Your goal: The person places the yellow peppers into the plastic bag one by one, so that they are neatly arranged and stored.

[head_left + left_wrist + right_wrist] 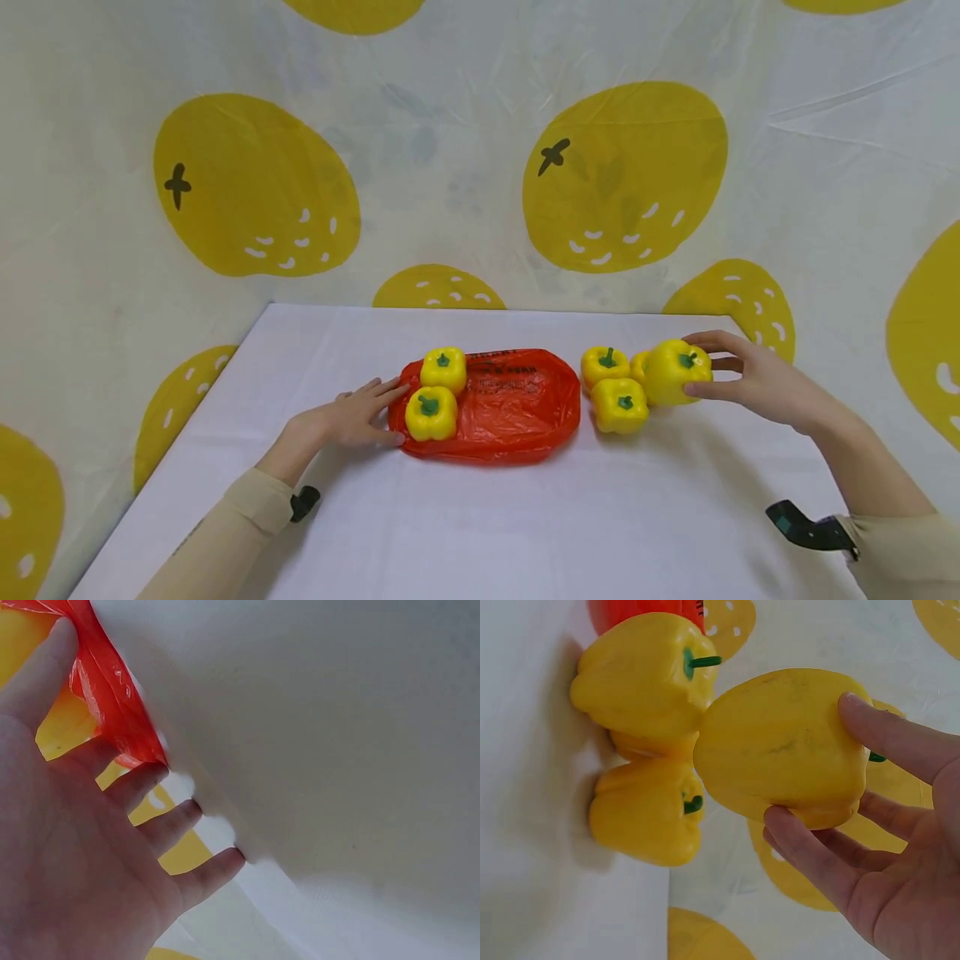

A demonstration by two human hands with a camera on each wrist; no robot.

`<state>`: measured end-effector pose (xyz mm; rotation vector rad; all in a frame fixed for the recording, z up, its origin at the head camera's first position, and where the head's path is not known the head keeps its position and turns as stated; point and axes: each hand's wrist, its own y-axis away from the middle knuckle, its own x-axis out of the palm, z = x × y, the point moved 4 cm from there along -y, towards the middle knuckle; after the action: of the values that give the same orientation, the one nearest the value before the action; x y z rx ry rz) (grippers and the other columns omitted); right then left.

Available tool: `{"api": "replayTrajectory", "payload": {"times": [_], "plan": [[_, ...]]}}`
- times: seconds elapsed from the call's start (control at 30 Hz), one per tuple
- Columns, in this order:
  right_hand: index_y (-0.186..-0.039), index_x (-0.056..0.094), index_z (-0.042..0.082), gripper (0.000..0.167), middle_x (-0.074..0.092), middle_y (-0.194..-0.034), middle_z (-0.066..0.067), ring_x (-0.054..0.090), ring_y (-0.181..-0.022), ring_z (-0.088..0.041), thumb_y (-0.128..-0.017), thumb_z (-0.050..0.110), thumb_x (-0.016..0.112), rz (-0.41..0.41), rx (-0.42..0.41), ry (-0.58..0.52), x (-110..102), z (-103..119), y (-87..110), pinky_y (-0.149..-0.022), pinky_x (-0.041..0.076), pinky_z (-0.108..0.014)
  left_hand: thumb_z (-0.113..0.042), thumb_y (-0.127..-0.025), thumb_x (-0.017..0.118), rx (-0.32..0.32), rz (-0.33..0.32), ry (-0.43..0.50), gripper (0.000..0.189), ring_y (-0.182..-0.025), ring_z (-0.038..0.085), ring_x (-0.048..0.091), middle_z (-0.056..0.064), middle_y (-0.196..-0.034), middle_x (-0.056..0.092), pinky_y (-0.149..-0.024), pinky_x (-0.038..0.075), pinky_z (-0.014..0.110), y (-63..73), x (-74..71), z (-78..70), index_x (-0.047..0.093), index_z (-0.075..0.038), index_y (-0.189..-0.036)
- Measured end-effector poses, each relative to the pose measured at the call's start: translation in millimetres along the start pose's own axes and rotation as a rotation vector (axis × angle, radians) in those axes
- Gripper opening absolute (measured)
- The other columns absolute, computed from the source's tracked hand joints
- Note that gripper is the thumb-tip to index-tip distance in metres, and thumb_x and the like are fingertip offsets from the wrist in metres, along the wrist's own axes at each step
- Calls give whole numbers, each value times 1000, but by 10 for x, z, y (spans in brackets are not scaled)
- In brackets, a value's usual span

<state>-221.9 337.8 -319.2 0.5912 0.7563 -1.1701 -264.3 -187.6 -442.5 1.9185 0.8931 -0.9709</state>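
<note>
Right hand (pixel 761 382): thumb and fingers grip a glossy, green-stemmed yellow bell pepper (pixel 670 375), right of the crinkled red plastic bag (pixel 521 417). Left hand (pixel 351 419): fingers spread, touching the bag's left edge. Only the right wrist view shows the pepper's faint dark streaks.

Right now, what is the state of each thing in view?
Bag: lying flattened on table.
Two peppers on bag: upright.
Three peppers beside bag: two upright, one mostly hidden.
Held pepper: raised off table.
Left hand: fingers spread, touching bag.
Right hand: gripping held pepper.
</note>
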Motion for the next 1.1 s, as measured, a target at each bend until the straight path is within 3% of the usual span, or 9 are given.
{"api": "replayTrajectory", "payload": {"times": [0.47,1.1], "plan": [[-148,46,0,71,52,-145,-21,52,-126,-44,-93,32,78,5,-64,28,-8,327,-256,-93,55,-53,-53,-89,74,-9,2,-20,93,-153,44,14,13,-168,24,-113,17,76,-20,-6,5,31,-19,-163],[-148,47,8,74,52,-145,-15,51,-130,-43,-90,41,80,47,-77,-16,222,659,-581,-98,52,-58,-53,-89,75,-15,4,-21,92,-153,44,15,12,-168,24,-112,18,76,-43,15,43,31,-20,-163]]}}
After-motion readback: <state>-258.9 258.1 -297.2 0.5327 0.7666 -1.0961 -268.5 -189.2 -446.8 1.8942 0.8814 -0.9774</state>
